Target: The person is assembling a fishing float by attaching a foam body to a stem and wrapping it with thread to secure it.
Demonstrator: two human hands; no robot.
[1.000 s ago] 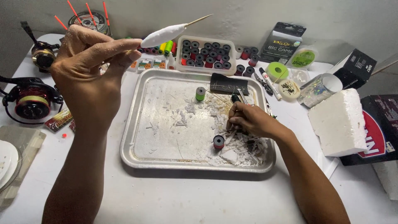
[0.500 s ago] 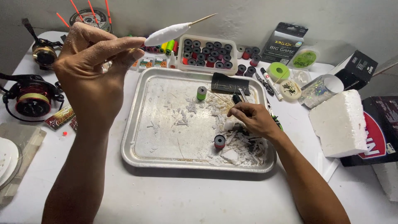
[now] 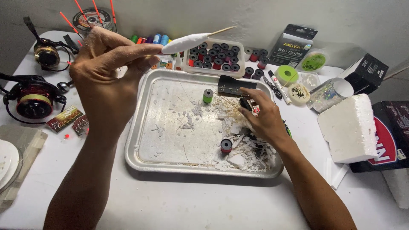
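Observation:
My left hand [image 3: 106, 81] is raised above the table's left side, pinching a white foam float body [image 3: 184, 42] on a thin wooden stick between thumb and fingers. My right hand [image 3: 260, 117] rests palm down in the right part of a metal tray [image 3: 170, 162], fingers spread over thin sticks and white foam scraps near a dark flat block [image 3: 235, 86]. What its fingers touch underneath is hidden. A green thread spool [image 3: 208, 95] stands upright in the tray's middle, and a red spool [image 3: 226, 146] stands near my right wrist.
A white box of thread spools [image 3: 217, 57] sits behind the tray. Two fishing reels [image 3: 34, 100] lie at the left. A white foam block [image 3: 348, 127], dark boxes [image 3: 368, 72], line spools and markers crowd the right side. Red-tipped floats [image 3: 81, 12] stand at the back left.
My left hand and the float have shifted slightly right and down. My right hand has moved a little among the scraps in the tray.

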